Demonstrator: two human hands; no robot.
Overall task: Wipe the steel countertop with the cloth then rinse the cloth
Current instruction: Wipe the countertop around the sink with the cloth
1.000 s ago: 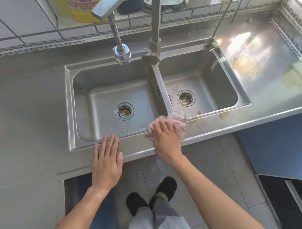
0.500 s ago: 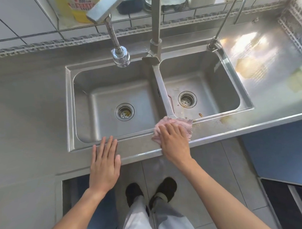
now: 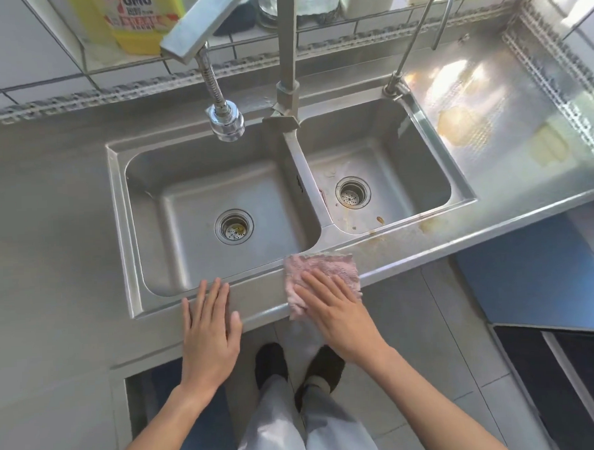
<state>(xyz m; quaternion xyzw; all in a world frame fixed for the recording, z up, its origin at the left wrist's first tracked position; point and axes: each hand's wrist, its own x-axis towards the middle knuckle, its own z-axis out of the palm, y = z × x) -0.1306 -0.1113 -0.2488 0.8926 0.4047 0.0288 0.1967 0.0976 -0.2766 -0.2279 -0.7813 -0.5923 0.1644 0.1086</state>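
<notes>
At the lower middle of the frame, on the front strip of the steel countertop [image 3: 424, 250] just below the divider of the double sink [image 3: 120, 231], I press my right hand [image 3: 339, 311] flat, fingers spread, on the pink cloth [image 3: 324, 267], while my left hand [image 3: 208, 329] rests open and empty on the rim beside it. To wipe well I judge I should keep the palm down hard and sweep right toward the brownish stains [image 3: 427, 224] on the edge, not letting the cloth slip off the lip. Compared with a second ago, the cloth lies flatter, more spread out, and nearer the front edge.
</notes>
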